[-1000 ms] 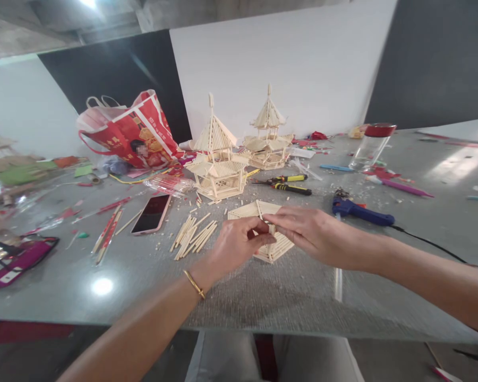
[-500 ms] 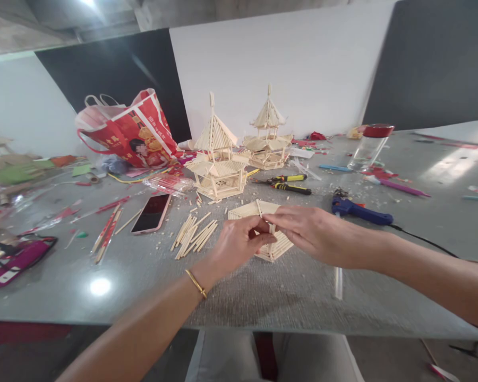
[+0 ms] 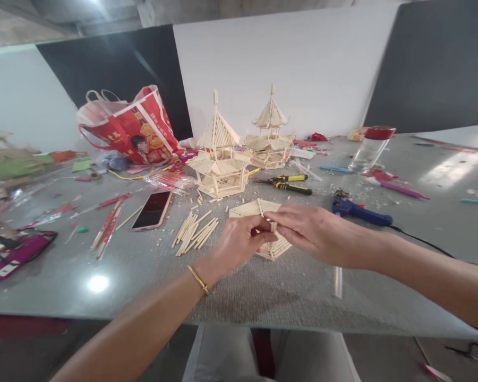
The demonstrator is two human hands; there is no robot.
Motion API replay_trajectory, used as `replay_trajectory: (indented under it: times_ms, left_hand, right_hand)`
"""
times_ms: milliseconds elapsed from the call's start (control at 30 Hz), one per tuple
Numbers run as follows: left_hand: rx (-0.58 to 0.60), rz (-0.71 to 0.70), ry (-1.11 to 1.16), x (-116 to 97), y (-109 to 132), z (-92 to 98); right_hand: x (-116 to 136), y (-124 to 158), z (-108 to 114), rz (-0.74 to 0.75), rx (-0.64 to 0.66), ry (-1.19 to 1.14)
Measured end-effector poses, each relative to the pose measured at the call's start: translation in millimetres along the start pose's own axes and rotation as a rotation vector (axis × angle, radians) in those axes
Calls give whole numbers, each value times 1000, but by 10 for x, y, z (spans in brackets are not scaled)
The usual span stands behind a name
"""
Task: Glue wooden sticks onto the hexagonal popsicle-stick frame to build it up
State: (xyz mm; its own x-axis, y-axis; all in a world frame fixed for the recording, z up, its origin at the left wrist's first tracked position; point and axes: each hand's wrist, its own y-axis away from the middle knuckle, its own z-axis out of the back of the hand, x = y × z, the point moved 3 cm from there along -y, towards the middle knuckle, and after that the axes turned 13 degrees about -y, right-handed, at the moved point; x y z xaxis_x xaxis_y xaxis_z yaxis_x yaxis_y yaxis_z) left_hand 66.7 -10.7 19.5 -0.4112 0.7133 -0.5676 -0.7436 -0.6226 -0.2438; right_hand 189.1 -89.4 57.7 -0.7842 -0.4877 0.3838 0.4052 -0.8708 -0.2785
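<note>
The left hand (image 3: pixel 239 245) and right hand (image 3: pixel 316 233) meet over a flat six-sided panel (image 3: pixel 245 211) of glued sticks, which lies on the table (image 3: pixel 282 297) straight in front of the person, near the table's front edge. The left fingers (image 3: pixel 263 236) are curled in, thumb and forefinger pinched shut on the panel's middle. The right fingers (image 3: pixel 276 216) are drawn together just beside them and nip the same spot from the other side; whether a loose stick sits between them I cannot tell. A gold bangle (image 3: pixel 198 279) circles the left wrist. Just left of the panel lies a heap of loose sticks (image 3: pixel 193 232), and beyond that a phone (image 3: pixel 152 209), face up. Behind the panel stands a stick pagoda (image 3: pixel 220 159), with a second pagoda (image 3: pixel 270 132) farther back and to its right. Between the pagodas and the right hand lie yellow-handled tools (image 3: pixel 289 183). A blue glue gun (image 3: pixel 358 212) rests near the right wrist, its cord trailing right. A red-lidded jar (image 3: pixel 371 146) stands at the back right, a red bag (image 3: pixel 127 127) at the back left.
</note>
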Motion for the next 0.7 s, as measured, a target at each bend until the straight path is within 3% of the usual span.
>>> replay_trajectory:
  times_ms: [433, 700]
  left_hand:
    - [9, -27, 164, 54, 4, -48]
    - [44, -2, 272, 96, -26, -102]
  right_hand:
    - [-28, -10, -39, -10, 11, 60]
    - [-73, 3, -60, 74, -9, 77]
